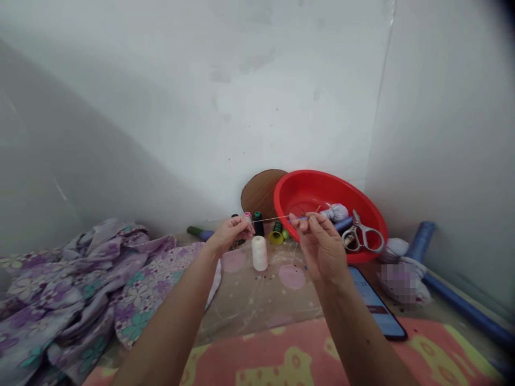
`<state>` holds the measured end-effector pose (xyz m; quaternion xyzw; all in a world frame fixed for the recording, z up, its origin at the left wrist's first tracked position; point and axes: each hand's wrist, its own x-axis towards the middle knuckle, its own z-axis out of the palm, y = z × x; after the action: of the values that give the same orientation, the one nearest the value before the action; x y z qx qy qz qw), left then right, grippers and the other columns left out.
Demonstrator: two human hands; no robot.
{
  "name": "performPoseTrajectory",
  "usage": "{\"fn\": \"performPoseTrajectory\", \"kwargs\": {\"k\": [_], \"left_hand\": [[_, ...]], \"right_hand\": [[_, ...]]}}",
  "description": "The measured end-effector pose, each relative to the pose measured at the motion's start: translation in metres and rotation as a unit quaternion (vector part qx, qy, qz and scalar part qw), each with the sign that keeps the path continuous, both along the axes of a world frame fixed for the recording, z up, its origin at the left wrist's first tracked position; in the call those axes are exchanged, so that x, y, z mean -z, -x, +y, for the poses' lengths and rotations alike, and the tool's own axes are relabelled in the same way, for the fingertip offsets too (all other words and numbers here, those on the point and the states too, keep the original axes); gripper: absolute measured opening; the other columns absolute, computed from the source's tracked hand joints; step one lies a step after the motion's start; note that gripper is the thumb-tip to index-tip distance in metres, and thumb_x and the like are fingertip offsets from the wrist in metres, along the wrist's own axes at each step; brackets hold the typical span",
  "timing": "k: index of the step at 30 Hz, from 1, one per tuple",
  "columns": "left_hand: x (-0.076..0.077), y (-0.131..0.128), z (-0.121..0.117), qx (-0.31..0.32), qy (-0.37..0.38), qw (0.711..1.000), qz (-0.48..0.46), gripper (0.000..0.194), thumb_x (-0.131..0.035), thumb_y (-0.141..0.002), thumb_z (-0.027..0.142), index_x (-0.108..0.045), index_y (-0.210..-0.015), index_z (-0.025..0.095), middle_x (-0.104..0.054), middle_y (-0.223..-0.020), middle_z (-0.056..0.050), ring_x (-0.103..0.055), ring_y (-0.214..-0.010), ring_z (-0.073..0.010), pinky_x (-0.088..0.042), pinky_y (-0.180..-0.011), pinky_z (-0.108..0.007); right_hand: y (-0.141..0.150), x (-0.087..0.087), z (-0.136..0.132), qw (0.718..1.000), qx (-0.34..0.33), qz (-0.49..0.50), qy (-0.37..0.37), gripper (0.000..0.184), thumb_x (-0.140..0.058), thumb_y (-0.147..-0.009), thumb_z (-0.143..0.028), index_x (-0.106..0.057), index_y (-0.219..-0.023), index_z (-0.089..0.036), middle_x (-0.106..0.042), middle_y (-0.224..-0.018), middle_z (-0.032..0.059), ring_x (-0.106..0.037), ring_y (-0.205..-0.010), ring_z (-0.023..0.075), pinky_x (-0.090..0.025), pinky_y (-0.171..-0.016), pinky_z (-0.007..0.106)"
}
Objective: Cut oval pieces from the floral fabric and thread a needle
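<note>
A pale thread [270, 219] runs taut between my two hands, above the work surface. My left hand [233, 233] is closed, pinching one end of it between fingertips. The fingers of my right hand [322, 244] are closed on the other end; whether a needle is there too, I cannot tell. Just below and to the right of my left hand stands a white thread spool [259, 254], upright. Behind it are a dark spool [258, 224] and, lying tipped, a green spool with a yellow base [276, 234].
A red basin [330, 179] leans at the back right, with grey-handled scissors [364, 236] at its rim. A round brown board [260, 192] rests against the wall. Purple flowered cloth [80, 289] is heaped left. A phone [378, 305] lies beside my right forearm, near a blue rod [466, 305].
</note>
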<state>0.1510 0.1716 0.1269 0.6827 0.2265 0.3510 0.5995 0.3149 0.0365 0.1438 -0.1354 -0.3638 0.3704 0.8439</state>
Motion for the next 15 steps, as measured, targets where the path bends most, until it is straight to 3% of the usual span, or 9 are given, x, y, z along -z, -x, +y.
{"fn": "performPoseTrajectory", "kwargs": {"k": [3, 6, 10, 15], "left_hand": [[-0.005, -0.006, 0.006, 0.005, -0.003, 1.000, -0.004, 0.028, -0.053, -0.072, 0.039, -0.052, -0.064, 0.012, -0.059, -0.077, -0.006, -0.056, -0.069, -0.0126, -0.043, -0.070, -0.028], [-0.006, -0.008, 0.011, 0.007, -0.005, 1.000, 0.001, 0.029, -0.053, -0.072, 0.040, -0.052, -0.065, 0.012, -0.060, -0.078, -0.006, -0.056, -0.070, -0.0125, -0.043, -0.071, -0.029], [-0.003, -0.010, 0.015, 0.008, -0.008, 1.000, 0.027, 0.031, -0.052, -0.071, 0.042, -0.053, -0.065, 0.012, -0.060, -0.073, -0.004, -0.055, -0.064, -0.0109, -0.044, -0.064, -0.027], [0.002, -0.014, 0.014, 0.023, -0.023, 0.996, 0.085, 0.033, -0.051, -0.072, 0.043, -0.051, -0.060, 0.012, -0.056, -0.058, -0.001, -0.047, -0.046, -0.0056, -0.036, -0.044, -0.018]], "right_hand": [[-0.010, -0.003, -0.002, 0.997, 0.077, 0.004, -0.010, 0.006, -0.051, -0.072, -0.014, -0.056, -0.071, -0.018, -0.053, -0.059, -0.0049, -0.056, -0.066, 0.0087, -0.038, -0.086, 0.035], [-0.022, -0.006, -0.002, 0.978, 0.209, 0.006, 0.005, 0.003, -0.053, -0.071, -0.016, -0.056, -0.070, -0.017, -0.054, -0.057, -0.0043, -0.057, -0.066, 0.0107, -0.041, -0.081, 0.036], [-0.040, -0.007, 0.002, 0.906, 0.421, 0.028, 0.028, 0.007, -0.055, -0.069, -0.020, -0.057, -0.073, -0.015, -0.055, -0.056, -0.0039, -0.059, -0.064, 0.0129, -0.045, -0.075, 0.035], [-0.063, 0.000, 0.005, 0.847, 0.524, 0.014, 0.083, 0.014, -0.055, -0.070, -0.027, -0.057, -0.072, -0.014, -0.057, -0.059, -0.0011, -0.059, -0.065, 0.0147, -0.047, -0.071, 0.034]]}}
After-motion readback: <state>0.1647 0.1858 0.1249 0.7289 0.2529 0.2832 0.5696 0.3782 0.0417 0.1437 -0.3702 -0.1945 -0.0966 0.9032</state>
